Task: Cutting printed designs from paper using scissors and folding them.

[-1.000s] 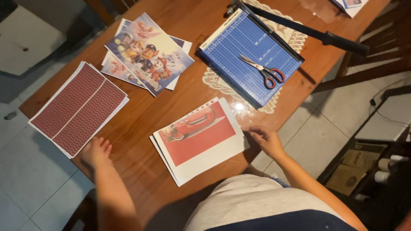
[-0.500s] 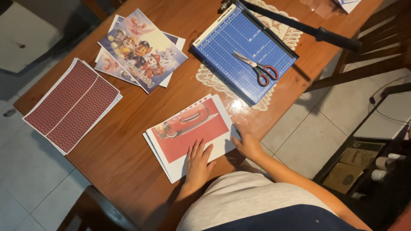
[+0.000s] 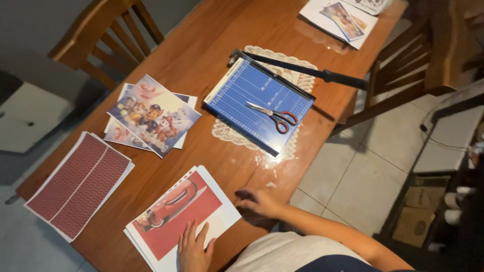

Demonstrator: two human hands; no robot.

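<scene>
right hand (image 3: 262, 202) now off red car print (image 3: 180, 215), on table (image 3: 212, 45)

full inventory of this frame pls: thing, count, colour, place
Wooden table: one, brown, centre.
Red car print stack: one, red on white, near edge.
Red patterned sheets: one stack, dark red, left end.
Cartoon puppy prints: several, multicoloured, mid-left.
Blue paper trimmer: one, blue, black arm raised, on a lace doily.
Red-handled scissors: one, on the trimmer.
More prints: a few, far corner.
Wooden chairs: two, far left and right.
Left hand: flat on the car print.
Right hand: on the table edge, blurred.
</scene>
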